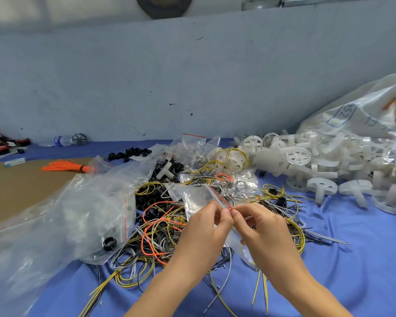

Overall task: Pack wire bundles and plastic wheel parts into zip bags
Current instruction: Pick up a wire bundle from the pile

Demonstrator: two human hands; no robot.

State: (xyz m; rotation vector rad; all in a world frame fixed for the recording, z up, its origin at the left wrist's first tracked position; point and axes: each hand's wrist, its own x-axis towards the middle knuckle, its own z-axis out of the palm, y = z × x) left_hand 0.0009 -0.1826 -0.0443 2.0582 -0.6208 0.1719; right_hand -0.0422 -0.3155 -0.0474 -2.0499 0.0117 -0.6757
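Observation:
My left hand (206,227) and my right hand (258,227) meet at the middle and pinch the red-striped zip edge of a small clear zip bag (197,197). The bag's lower end shows below my right hand; what it contains I cannot tell. Under the hands lies a tangled heap of yellow, orange, grey and black wire bundles (158,234). A pile of translucent white plastic wheel parts (318,165) spreads along the right. More small zip bags (192,143) lie behind the wires.
A large crumpled clear bag (66,225) with a black ring covers the left. Black rings (128,154), an orange wire tassel (64,167) on brown cardboard (16,188), a water bottle (57,140) and a big printed sack (361,113) stand around. Blue cloth (352,259) covers the table against a blue wall.

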